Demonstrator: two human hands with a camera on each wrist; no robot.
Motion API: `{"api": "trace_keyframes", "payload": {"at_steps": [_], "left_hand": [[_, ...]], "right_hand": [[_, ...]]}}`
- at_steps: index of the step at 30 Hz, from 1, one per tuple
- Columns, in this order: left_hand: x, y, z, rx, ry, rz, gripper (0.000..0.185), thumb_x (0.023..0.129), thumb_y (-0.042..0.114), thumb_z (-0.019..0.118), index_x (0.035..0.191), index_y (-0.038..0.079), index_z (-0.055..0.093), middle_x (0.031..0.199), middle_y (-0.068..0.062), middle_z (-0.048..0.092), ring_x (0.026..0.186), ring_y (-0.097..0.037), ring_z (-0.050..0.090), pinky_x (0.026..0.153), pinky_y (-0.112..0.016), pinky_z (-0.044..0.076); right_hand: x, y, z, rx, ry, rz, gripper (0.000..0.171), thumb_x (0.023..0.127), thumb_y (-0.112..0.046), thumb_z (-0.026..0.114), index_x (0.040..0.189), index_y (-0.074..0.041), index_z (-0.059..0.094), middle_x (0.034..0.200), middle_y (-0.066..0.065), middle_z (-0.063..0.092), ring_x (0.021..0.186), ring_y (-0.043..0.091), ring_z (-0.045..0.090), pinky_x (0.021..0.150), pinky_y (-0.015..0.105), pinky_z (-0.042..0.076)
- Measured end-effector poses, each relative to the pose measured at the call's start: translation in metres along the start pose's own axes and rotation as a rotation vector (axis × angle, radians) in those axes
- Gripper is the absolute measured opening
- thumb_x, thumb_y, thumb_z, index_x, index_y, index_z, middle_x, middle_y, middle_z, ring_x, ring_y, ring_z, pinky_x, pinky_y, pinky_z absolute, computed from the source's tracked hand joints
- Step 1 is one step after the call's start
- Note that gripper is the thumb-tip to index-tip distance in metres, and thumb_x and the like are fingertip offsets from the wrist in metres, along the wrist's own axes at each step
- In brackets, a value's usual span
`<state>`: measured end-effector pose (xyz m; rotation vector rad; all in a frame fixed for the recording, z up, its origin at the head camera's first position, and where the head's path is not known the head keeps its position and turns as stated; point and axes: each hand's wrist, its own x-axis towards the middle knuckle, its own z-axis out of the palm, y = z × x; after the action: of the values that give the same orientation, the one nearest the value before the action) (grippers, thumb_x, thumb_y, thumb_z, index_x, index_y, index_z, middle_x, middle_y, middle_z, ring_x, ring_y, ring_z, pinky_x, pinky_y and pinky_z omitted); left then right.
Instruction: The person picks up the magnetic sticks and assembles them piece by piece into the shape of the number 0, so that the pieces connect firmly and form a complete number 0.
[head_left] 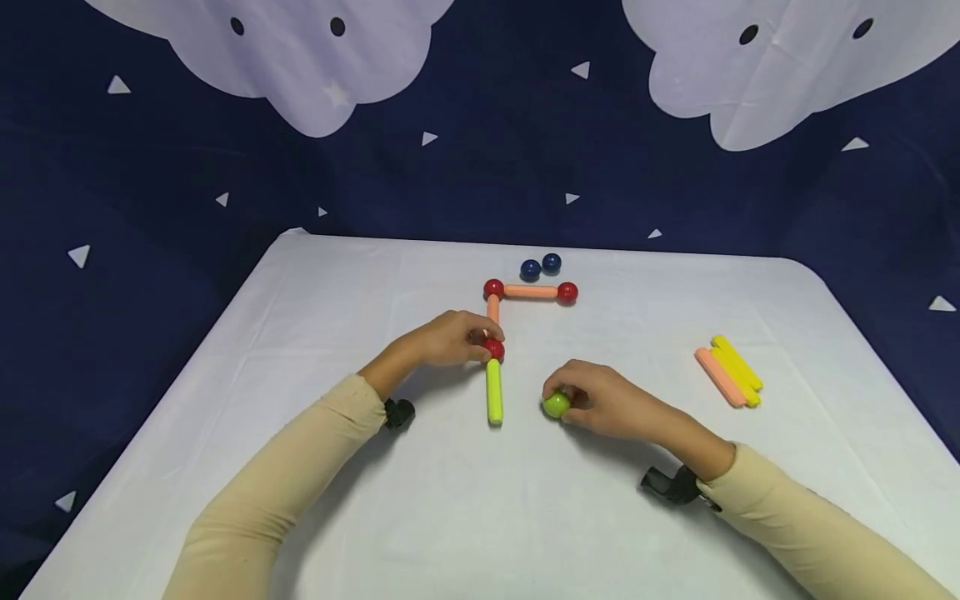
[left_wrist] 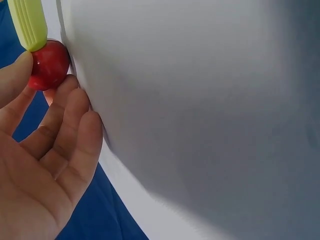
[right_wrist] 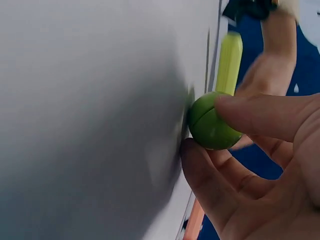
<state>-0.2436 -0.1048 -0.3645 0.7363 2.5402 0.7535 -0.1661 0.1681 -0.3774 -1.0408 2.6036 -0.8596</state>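
Fingers of the right hand (head_left: 607, 404) are pinching a green ball (head_left: 556, 405) against the white table (head_left: 300, 350), thumb on top and fingertips (right_wrist: 200, 165) curled beneath it, as the right wrist view is showing plainly. The left hand (head_left: 442, 337) is gripping a red ball (head_left: 493, 349) between thumb and fingers (left_wrist: 75, 107); that ball is sitting at the top end of a lime stick (head_left: 494, 390), which is lying flat and pointing toward the person, just left of the green ball but apart from it. Above the held ball, a short orange stick (head_left: 492, 309) is running up to a second red ball (head_left: 493, 288), and a longer orange stick (head_left: 531, 292) is joining that to a third red ball (head_left: 567, 292). Two dark blue balls (head_left: 541, 267) are resting just behind this row. Well to the right, a bundle of yellow and orange sticks (head_left: 729, 371) is lying together.
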Motion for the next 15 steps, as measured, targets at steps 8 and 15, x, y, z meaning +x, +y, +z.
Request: {"api": "trace_keyframes", "payload": {"at_steps": [8,15], "left_hand": [[0.005,-0.001,-0.003,-0.006,-0.014,-0.015,0.032,0.094,0.019,0.068,0.125,0.017,0.066,0.115,-0.006,0.070,0.097,-0.016,0.058,0.080,-0.025,0.046],[0.005,0.000,-0.004,-0.023,-0.027,-0.019,0.032,0.094,0.018,0.068,0.125,0.015,0.066,0.113,-0.007,0.071,0.095,-0.016,0.058,0.078,-0.024,0.046]], "right_hand": [[0.004,-0.019,0.014,0.033,-0.054,-0.047,0.033,0.084,-0.001,0.074,0.113,-0.015,0.066,0.107,-0.005,0.068,0.094,0.007,0.060,0.085,0.028,0.054],[0.008,-0.028,0.023,0.073,-0.072,-0.085,0.032,0.084,-0.002,0.075,0.114,-0.012,0.068,0.107,-0.002,0.070,0.093,0.007,0.062,0.085,0.026,0.055]]}}
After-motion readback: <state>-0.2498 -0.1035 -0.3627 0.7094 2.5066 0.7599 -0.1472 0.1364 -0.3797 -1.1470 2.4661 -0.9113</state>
